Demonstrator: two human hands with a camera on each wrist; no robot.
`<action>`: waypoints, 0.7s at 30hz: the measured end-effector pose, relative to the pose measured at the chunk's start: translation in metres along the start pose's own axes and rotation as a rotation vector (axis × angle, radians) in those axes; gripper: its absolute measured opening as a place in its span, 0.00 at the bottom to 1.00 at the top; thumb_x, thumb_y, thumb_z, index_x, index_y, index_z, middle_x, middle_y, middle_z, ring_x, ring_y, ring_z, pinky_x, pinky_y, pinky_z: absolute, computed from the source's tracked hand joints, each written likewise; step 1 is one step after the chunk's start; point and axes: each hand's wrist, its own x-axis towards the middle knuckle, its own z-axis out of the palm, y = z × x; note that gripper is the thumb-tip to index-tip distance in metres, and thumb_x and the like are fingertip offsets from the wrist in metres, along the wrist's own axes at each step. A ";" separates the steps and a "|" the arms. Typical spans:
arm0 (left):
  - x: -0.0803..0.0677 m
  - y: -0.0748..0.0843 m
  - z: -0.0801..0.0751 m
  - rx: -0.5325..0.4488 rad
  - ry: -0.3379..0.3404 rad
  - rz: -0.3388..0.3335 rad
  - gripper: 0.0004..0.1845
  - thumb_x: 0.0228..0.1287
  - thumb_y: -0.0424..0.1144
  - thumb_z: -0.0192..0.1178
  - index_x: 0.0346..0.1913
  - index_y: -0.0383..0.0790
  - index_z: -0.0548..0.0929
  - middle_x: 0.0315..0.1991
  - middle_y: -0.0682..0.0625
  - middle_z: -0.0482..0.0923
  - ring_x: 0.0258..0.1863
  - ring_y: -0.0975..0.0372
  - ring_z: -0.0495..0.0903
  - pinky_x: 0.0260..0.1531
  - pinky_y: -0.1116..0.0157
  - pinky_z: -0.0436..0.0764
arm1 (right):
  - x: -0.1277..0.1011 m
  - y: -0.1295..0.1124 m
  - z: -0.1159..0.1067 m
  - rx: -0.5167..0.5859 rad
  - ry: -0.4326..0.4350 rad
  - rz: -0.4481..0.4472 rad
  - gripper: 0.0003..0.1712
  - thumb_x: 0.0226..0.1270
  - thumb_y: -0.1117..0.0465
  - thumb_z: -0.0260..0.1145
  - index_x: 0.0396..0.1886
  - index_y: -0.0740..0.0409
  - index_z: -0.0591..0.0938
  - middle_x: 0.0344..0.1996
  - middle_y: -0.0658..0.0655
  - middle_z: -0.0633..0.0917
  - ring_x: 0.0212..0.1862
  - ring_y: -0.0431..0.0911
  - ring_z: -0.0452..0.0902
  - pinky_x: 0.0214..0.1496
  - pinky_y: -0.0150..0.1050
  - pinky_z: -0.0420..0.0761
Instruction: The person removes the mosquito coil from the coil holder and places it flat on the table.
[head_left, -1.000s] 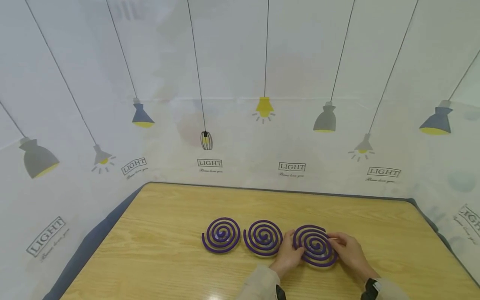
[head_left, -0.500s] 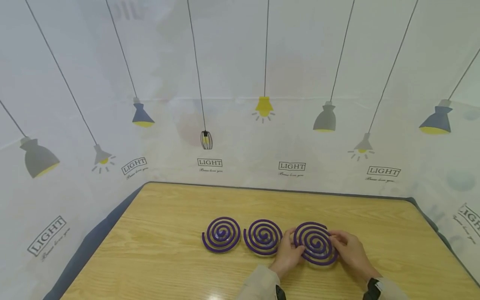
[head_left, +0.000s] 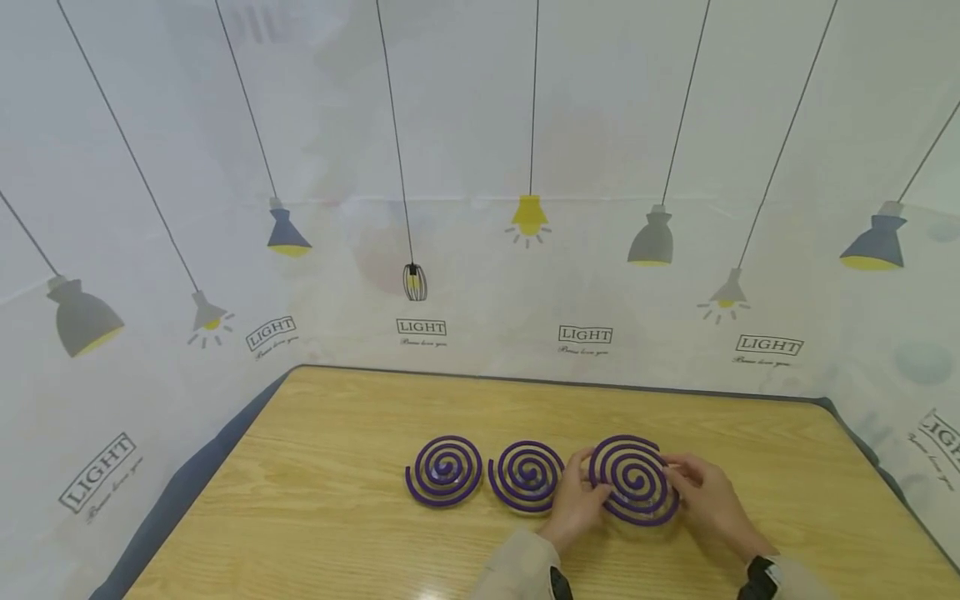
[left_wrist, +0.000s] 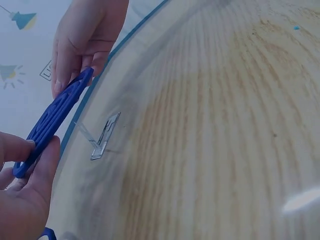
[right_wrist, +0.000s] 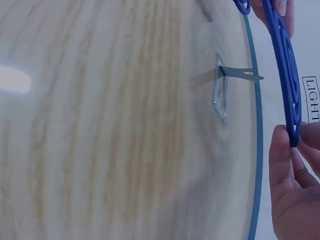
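Observation:
Both hands hold a purple mosquito coil [head_left: 637,479] by opposite edges, at the right end of a row of coils. The left hand [head_left: 577,507] pinches its left edge between thumb and fingers; the right hand [head_left: 708,500] pinches the right edge. In the left wrist view the coil [left_wrist: 57,117] looks blue and is held tilted, apart from the tabletop. Below it on the table is a small metal coil stand [left_wrist: 106,136] with a raised prong. The right wrist view shows this stand [right_wrist: 220,92] apart from the held coil [right_wrist: 286,65].
Two more purple coils, a middle one [head_left: 528,473] and a left one [head_left: 446,468], sit to the left of the hands. The wooden table [head_left: 315,517] meets a pale curtain [head_left: 480,167] printed with lamps at its back and sides.
Both hands have raised the coil slightly, and it now faces the head camera more squarely. The right hand has shifted a little to the right. The other two coils stay put.

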 end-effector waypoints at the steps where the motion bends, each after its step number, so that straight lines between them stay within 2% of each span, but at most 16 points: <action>1: 0.000 0.002 -0.001 0.006 0.004 0.001 0.29 0.54 0.23 0.56 0.60 0.38 0.65 0.35 0.48 0.75 0.29 0.62 0.77 0.22 0.67 0.77 | 0.000 -0.002 -0.001 0.010 -0.006 -0.007 0.16 0.64 0.67 0.57 0.49 0.71 0.74 0.35 0.64 0.81 0.29 0.36 0.76 0.26 0.33 0.78; 10: 0.007 0.015 -0.010 0.043 0.011 0.012 0.29 0.53 0.24 0.58 0.61 0.37 0.66 0.36 0.46 0.76 0.30 0.60 0.79 0.24 0.65 0.80 | 0.007 -0.014 -0.007 0.008 -0.061 -0.013 0.19 0.64 0.67 0.56 0.53 0.70 0.72 0.38 0.67 0.81 0.29 0.42 0.78 0.28 0.36 0.81; 18: 0.015 0.017 -0.015 0.011 0.041 0.011 0.28 0.53 0.24 0.58 0.59 0.39 0.68 0.35 0.47 0.75 0.28 0.61 0.78 0.27 0.63 0.81 | 0.017 -0.021 -0.008 0.014 -0.028 -0.025 0.19 0.65 0.64 0.57 0.53 0.70 0.73 0.38 0.67 0.81 0.31 0.42 0.79 0.29 0.34 0.81; 21: 0.017 0.017 -0.017 -0.003 0.058 0.032 0.26 0.53 0.23 0.58 0.58 0.37 0.70 0.35 0.46 0.75 0.28 0.61 0.79 0.28 0.63 0.81 | 0.021 -0.022 -0.006 0.026 -0.002 -0.024 0.19 0.65 0.63 0.57 0.52 0.69 0.74 0.38 0.67 0.81 0.31 0.41 0.78 0.29 0.35 0.81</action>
